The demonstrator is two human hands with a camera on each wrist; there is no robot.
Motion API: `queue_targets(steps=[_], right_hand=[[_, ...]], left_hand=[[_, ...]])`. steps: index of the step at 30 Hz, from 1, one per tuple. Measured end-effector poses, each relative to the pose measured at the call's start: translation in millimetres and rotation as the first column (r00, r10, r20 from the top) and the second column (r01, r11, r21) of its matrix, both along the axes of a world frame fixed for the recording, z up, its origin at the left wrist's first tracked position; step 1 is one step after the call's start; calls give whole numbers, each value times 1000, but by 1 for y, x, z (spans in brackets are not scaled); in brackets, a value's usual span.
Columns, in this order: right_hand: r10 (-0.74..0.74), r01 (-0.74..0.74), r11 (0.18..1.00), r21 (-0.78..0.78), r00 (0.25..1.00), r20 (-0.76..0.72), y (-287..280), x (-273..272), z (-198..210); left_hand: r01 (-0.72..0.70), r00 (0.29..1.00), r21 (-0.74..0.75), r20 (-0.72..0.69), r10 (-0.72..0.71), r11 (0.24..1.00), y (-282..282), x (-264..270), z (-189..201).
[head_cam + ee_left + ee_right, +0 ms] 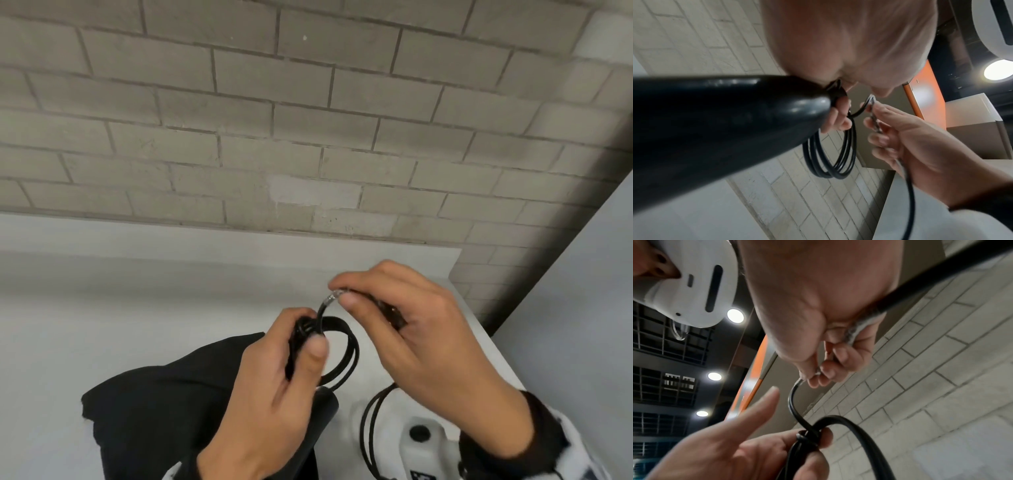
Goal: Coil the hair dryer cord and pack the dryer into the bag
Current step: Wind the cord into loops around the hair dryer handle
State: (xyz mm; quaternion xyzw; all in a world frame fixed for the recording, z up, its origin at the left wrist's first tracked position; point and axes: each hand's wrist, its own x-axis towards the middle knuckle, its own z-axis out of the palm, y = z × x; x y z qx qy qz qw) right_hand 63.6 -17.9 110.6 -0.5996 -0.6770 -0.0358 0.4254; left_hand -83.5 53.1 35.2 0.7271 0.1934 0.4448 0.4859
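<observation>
My left hand (308,335) grips a bundle of black cord loops (347,356) above the table. The coil hangs below its fingers (838,120) in the left wrist view, next to the black dryer body (715,121), which fills the left of that view. My right hand (342,294) pinches the cord between thumb and forefinger at a greyish, worn-looking stretch (332,298) just above the coil. From that hand the cord runs on down past the wrist (910,194). The black bag (154,411) lies flat on the table under my left forearm.
The white table (102,325) ends at a grey brick wall (274,120). A pale panel (582,291) rises on the right. A white device (421,442) and loose black cable loops (371,425) sit at the bottom, near my right sleeve.
</observation>
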Motion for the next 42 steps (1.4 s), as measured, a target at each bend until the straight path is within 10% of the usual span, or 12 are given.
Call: queue_targets(steps=[6, 13, 19, 29, 34, 37, 42], right_hand=[[-4, -41, 976, -215, 979, -204, 32, 8, -6], [26, -268, 922, -279, 762, -647, 20, 6, -41], [28, -270, 912, -308, 790, -612, 3, 1, -56], [36, -362, 896, -258, 636, -771, -1, 4, -51], [-117, -49, 962, -268, 815, -568, -2, -11, -67], [-230, 255, 966, 48, 929, -290, -2, -25, -86], [-349, 298, 912, 282, 925, 150, 0, -35, -105]], left_hand=[[-94, 995, 16, 20, 94, 995, -10, 4, 1], [-84, 985, -130, 136, 101, 988, -8, 3, -1], [-124, 987, -150, 87, 138, 981, -1, 7, 0], [-159, 984, -172, 58, 171, 972, -1, 8, 4], [-224, 966, -194, 87, 244, 955, -2, 11, 2], [-238, 959, -217, 104, 265, 946, -4, 13, 3], [-263, 954, -224, 83, 287, 938, -5, 14, 0]])
